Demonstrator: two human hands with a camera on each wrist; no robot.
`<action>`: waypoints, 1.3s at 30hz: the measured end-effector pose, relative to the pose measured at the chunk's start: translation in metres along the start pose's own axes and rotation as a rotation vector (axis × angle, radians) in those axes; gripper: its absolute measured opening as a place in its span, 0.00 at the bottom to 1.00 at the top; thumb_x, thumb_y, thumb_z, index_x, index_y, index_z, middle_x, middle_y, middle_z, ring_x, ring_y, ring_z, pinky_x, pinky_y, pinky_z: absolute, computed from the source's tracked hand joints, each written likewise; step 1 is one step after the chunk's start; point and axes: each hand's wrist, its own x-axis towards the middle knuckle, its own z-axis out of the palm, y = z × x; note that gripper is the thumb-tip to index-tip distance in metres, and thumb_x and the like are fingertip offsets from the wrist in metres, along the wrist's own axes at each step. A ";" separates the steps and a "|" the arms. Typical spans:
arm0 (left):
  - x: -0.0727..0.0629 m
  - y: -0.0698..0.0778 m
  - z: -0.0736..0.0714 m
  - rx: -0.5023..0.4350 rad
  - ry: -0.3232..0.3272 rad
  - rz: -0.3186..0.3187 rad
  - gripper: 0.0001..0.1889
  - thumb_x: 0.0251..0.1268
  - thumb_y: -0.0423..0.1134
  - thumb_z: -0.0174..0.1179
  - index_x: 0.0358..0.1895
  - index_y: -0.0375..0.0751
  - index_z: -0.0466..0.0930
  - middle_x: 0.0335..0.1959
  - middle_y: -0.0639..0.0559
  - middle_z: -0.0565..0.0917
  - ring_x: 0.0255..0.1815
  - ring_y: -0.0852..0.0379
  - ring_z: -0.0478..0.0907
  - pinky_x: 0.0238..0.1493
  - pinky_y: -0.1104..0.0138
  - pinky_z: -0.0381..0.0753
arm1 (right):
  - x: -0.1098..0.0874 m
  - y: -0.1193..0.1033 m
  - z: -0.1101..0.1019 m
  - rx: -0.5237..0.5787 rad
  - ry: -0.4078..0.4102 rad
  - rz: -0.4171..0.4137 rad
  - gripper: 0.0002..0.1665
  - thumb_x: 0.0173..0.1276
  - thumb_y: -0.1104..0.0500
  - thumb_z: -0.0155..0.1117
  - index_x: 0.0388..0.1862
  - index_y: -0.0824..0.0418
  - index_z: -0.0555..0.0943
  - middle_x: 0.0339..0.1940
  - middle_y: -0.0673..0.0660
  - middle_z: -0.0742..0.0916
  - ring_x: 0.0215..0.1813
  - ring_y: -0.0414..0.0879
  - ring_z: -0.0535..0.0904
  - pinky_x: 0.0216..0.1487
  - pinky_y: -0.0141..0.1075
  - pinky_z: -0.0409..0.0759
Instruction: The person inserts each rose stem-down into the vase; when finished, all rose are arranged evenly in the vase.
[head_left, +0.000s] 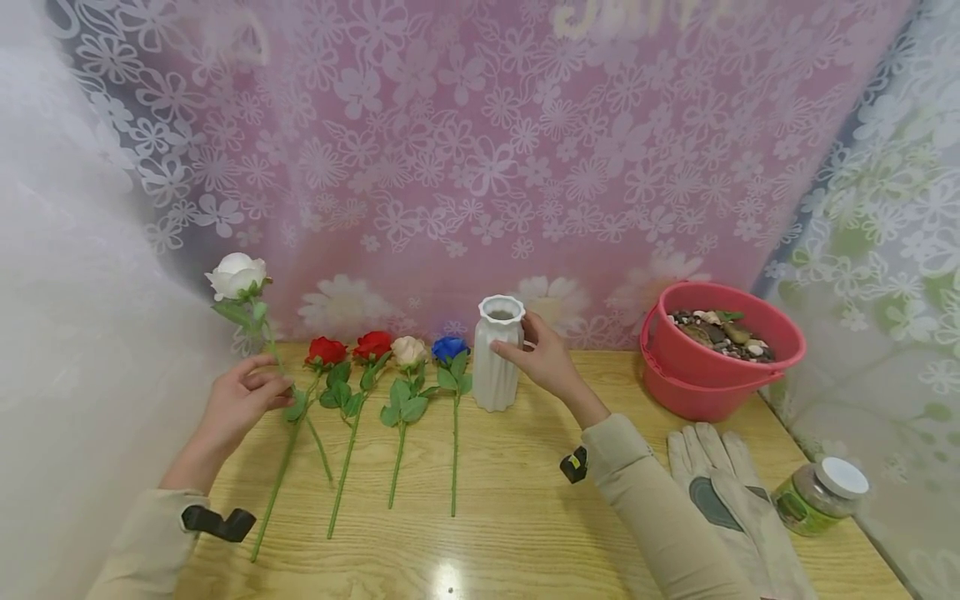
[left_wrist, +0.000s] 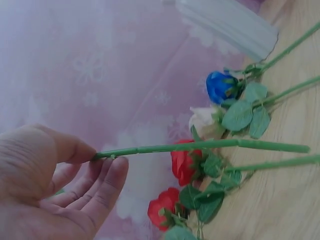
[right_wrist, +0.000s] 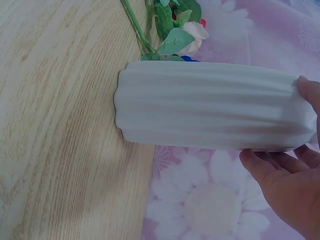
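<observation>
My left hand [head_left: 238, 404] pinches the green stem [left_wrist: 200, 145] of a white rose [head_left: 237, 277] between thumb and fingers. The bloom stands above the hand, and the stem slants down in front. At the vase's upper right side, my right hand [head_left: 551, 362] grips a ribbed white vase [head_left: 496, 379] with a scalloped rim, the thumb across its front. The vase stands upright on the table. Between the hands lie a red rose [head_left: 326, 351], another red rose [head_left: 372, 344], a cream rose [head_left: 409, 352] and a blue rose [head_left: 450, 349], stems pointing toward me.
A pink-red bucket [head_left: 708, 392] with stones and shells inside stands at the back right of the wooden table [head_left: 525, 517]. Pale work gloves [head_left: 731, 492] lie in front of it, beside a white-lidded jar [head_left: 821, 496]. A flowered curtain [head_left: 450, 167] hangs behind the table.
</observation>
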 end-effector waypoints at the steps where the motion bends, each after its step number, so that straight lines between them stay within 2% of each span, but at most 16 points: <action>1: 0.000 0.002 0.002 -0.019 0.004 0.006 0.19 0.77 0.29 0.61 0.64 0.31 0.67 0.33 0.67 0.89 0.34 0.65 0.88 0.42 0.67 0.91 | 0.000 0.000 0.000 -0.004 0.001 -0.002 0.48 0.71 0.44 0.75 0.83 0.49 0.64 0.74 0.59 0.80 0.75 0.59 0.77 0.73 0.57 0.78; 5: 0.003 0.010 0.014 -0.078 0.004 0.028 0.15 0.77 0.29 0.60 0.61 0.36 0.70 0.33 0.65 0.91 0.34 0.64 0.89 0.42 0.68 0.91 | -0.001 0.001 0.000 -0.005 0.001 -0.008 0.47 0.71 0.43 0.75 0.83 0.48 0.64 0.74 0.59 0.80 0.74 0.59 0.77 0.72 0.57 0.78; 8: 0.007 0.018 0.024 -0.098 0.002 0.045 0.15 0.78 0.30 0.60 0.61 0.35 0.71 0.33 0.64 0.91 0.34 0.62 0.90 0.42 0.68 0.91 | -0.001 0.001 0.000 0.000 0.000 -0.006 0.47 0.71 0.44 0.75 0.83 0.48 0.64 0.74 0.59 0.80 0.74 0.59 0.77 0.72 0.58 0.78; 14: 0.012 0.034 0.043 -0.052 0.009 0.057 0.17 0.79 0.34 0.61 0.62 0.31 0.71 0.35 0.62 0.91 0.36 0.61 0.91 0.43 0.67 0.91 | -0.002 0.001 0.000 0.017 -0.003 0.007 0.47 0.71 0.45 0.75 0.83 0.48 0.63 0.75 0.60 0.79 0.75 0.59 0.76 0.74 0.58 0.77; 19: 0.019 0.046 0.057 -0.028 0.042 0.059 0.25 0.79 0.37 0.62 0.69 0.25 0.68 0.37 0.62 0.91 0.37 0.63 0.90 0.46 0.67 0.91 | -0.002 0.001 0.000 0.031 -0.003 0.021 0.48 0.72 0.48 0.74 0.85 0.49 0.61 0.77 0.61 0.77 0.77 0.61 0.74 0.75 0.60 0.75; 23: 0.025 0.054 0.067 -0.092 0.063 0.059 0.25 0.78 0.36 0.62 0.69 0.26 0.68 0.37 0.59 0.91 0.37 0.63 0.90 0.47 0.66 0.91 | -0.001 -0.001 0.000 0.031 -0.009 0.037 0.48 0.73 0.51 0.73 0.85 0.52 0.60 0.77 0.63 0.76 0.78 0.62 0.73 0.76 0.60 0.73; 28: 0.032 0.061 0.076 -0.184 0.080 0.058 0.16 0.78 0.37 0.63 0.60 0.34 0.74 0.33 0.58 0.89 0.38 0.60 0.91 0.46 0.67 0.91 | -0.006 -0.017 -0.001 0.042 -0.024 0.054 0.46 0.74 0.54 0.73 0.85 0.56 0.61 0.76 0.64 0.77 0.77 0.63 0.73 0.76 0.60 0.73; 32: 0.037 0.068 0.086 -0.257 0.102 0.051 0.11 0.78 0.36 0.62 0.57 0.40 0.76 0.33 0.59 0.91 0.38 0.60 0.91 0.46 0.68 0.91 | -0.012 -0.030 -0.002 0.046 -0.031 0.044 0.46 0.74 0.55 0.72 0.85 0.58 0.61 0.76 0.65 0.77 0.77 0.64 0.73 0.76 0.60 0.73; 39: 0.048 0.083 0.103 -0.471 0.149 0.009 0.13 0.77 0.33 0.62 0.58 0.35 0.73 0.33 0.55 0.91 0.37 0.60 0.91 0.49 0.66 0.91 | -0.013 -0.033 -0.001 0.047 -0.031 0.039 0.46 0.74 0.55 0.72 0.84 0.57 0.61 0.75 0.65 0.78 0.76 0.64 0.74 0.76 0.60 0.74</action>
